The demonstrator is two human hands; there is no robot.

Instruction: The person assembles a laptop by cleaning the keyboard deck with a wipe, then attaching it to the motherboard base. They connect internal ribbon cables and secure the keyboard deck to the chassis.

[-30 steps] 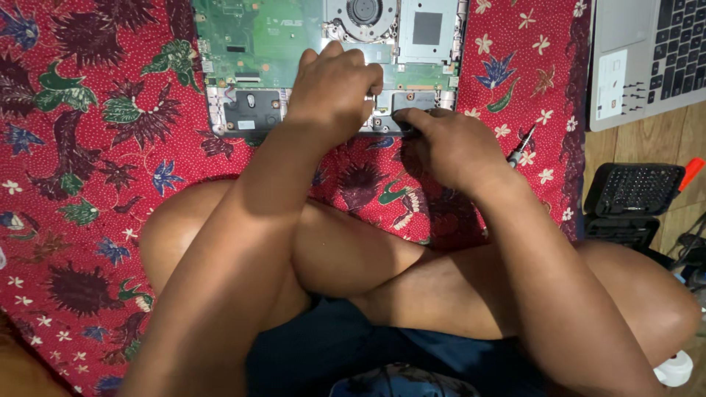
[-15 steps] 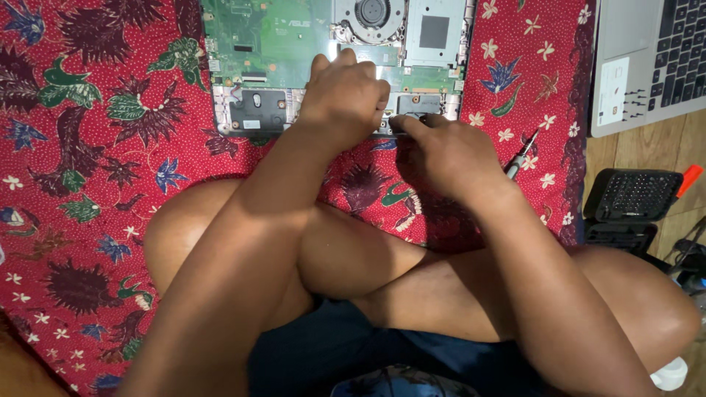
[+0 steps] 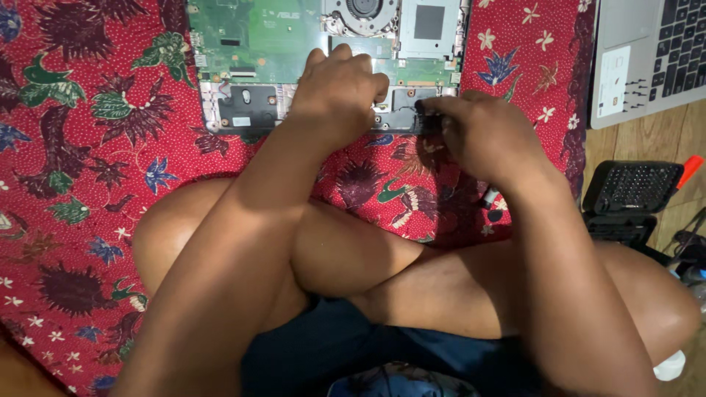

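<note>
Your left hand point(image 3: 340, 92) rests knuckles-up on the near edge of the opened laptop chassis point(image 3: 250, 110), fingers curled loosely on the board and clasping nothing that shows. Your right hand point(image 3: 489, 136) sits just beside it at the chassis's near right corner, fingertips point(image 3: 430, 106) pinched together on a small dark part at that edge; what the part is, you cannot tell. The two hands are close but not touching.

The chassis lies on a red floral cloth point(image 3: 88, 147), with its green motherboard point(image 3: 257, 40) exposed and the cooling fan point(image 3: 364, 13) at the top edge, cut off by the frame. Left of the chassis you have a wide stretch of bare cloth. On the right it is tighter: a narrow strip of cloth, then the corner of a silver laptop point(image 3: 647, 59) lying over the cloth's right edge.

Below that, on the wood floor, sits a black screwdriver bit case point(image 3: 632, 187) with an orange-tipped tool point(image 3: 690, 169) beside it, both near your right forearm. A screwdriver point(image 3: 491, 197) lies on the cloth under your right wrist, mostly hidden. Your crossed legs close off the near side.
</note>
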